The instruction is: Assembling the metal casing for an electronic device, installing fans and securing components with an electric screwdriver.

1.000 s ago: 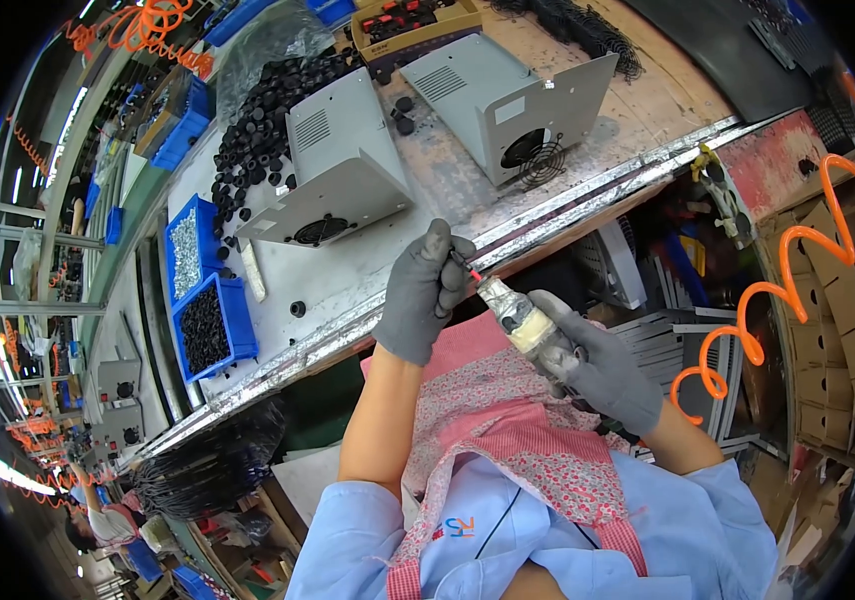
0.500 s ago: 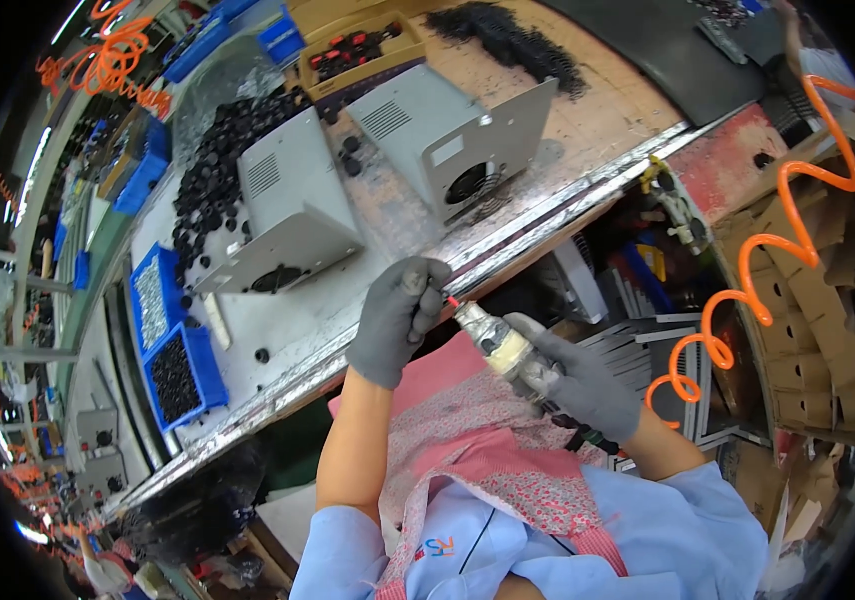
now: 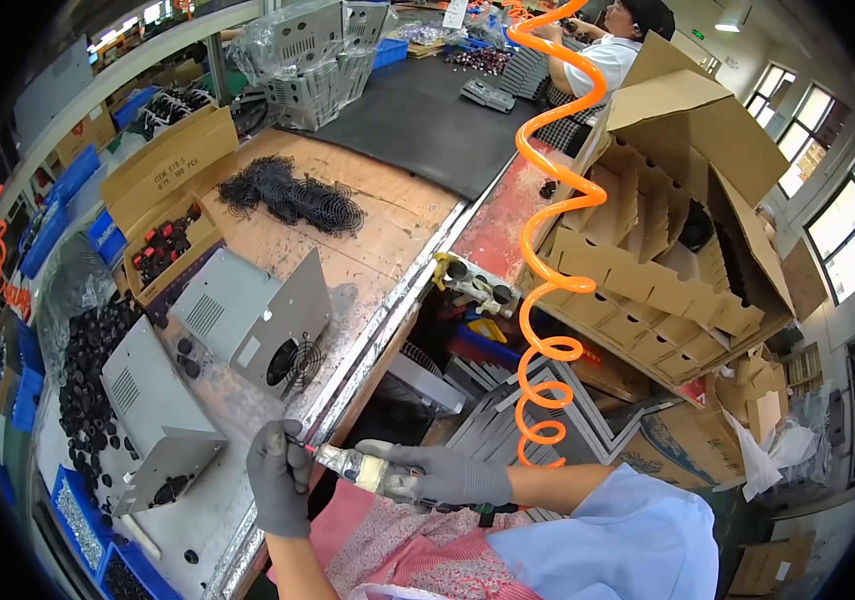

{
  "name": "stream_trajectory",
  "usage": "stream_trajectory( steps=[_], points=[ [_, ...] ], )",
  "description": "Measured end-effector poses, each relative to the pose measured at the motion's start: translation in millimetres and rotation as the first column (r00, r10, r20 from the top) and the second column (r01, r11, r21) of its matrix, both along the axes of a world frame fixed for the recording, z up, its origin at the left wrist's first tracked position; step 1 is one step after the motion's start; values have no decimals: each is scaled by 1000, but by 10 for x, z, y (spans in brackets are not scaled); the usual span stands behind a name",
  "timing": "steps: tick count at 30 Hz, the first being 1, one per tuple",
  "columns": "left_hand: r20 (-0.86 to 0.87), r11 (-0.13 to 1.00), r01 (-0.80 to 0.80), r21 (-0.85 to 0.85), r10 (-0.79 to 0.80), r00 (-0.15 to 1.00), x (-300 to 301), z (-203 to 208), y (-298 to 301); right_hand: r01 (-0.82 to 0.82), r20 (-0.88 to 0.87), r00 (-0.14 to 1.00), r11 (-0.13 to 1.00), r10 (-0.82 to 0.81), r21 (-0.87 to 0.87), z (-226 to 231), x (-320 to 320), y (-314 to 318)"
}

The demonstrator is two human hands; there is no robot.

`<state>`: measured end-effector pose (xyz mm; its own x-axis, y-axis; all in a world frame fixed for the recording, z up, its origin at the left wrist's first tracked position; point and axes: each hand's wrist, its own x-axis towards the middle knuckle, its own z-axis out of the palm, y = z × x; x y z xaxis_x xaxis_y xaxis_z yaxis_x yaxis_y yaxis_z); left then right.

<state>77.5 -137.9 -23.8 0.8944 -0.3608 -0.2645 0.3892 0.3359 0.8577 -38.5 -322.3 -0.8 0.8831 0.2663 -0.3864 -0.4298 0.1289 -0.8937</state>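
Note:
My right hand (image 3: 459, 476), in a grey glove, wraps around a pneumatic screwdriver (image 3: 371, 472) with worn tape on its body. The tool lies nearly level, its bit pointing left at my left hand (image 3: 277, 478). That hand, also gloved in grey, has its fingers curled together right at the bit's tip; whatever they pinch is too small to make out. Both hands are over the table's front edge. Beyond them on the table stand two grey sheet-metal housings, the nearer one (image 3: 152, 385) and the farther one (image 3: 232, 292), with a round black wire fan guard (image 3: 304, 362) beside the latter.
Black knobs (image 3: 97, 370) lie heaped at the left, by blue bins (image 3: 77, 520). Farther back are a carton of red-and-black parts (image 3: 177, 250) and piled wire guards (image 3: 292, 195). An orange coiled hose (image 3: 559, 280) hangs before a large carton (image 3: 647, 280). A co-worker (image 3: 597, 60) is at the far end.
My view has swung to the right, bringing the large carton and the co-worker into sight. The screwdriver now lies more level; my two hands keep together at its bit.

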Motion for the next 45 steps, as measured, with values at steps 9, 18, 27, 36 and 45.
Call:
stream_trajectory(
  steps=[9, 18, 27, 36, 45],
  points=[
    [36, 975, 181, -127, -178, 983, 64, -5, -79, 31, -25, 999, 999, -32, -42, 205, 123, -132],
    [436, 700, -324, 636, 21, 900, 83, -162, 37, 329, 96, 942, 942, -321, -73, -13, 293, -373],
    [428, 636, -292, 714, -66, 901, 214, -127, -194, 339, 37, 940, 939, -338, -53, -176, 488, -408],
    [461, 618, -341, 709, -40, 886, 399, -228, -508, 331, 71, 943, 938, -325, -101, -165, 574, -431],
    [681, 647, -546, 533, 56, 730, 328, -240, -417, 291, 96, 954, 954, -284, -77, -36, 479, -382]
  ],
)
